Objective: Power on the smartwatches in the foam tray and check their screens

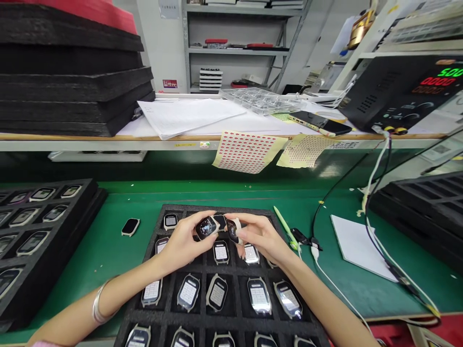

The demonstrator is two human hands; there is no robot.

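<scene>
My left hand [191, 237] is closed around a smartwatch case [207, 228] whose dark screen shows a lit watch face. Opposite it, my right hand [259, 236] pinches a second smartwatch case [232, 231], tilted so its dark screen faces left. Both are held close together above the far part of a black foam tray [238, 316]. In the tray's compartments lie several more strapless watches, among them a watch [218, 292] and another watch [259, 295], many with bright white screens. A single watch [130, 227] lies on the green mat left of the tray.
Another foam tray [94, 193] of watches stands at left. Right of the middle tray are a green pen [284, 222], cables [315, 248] and a white pad [356, 246]. The shelf above carries stacked black foam [72, 86], papers [188, 115], a phone [318, 122] and a power supply [401, 91].
</scene>
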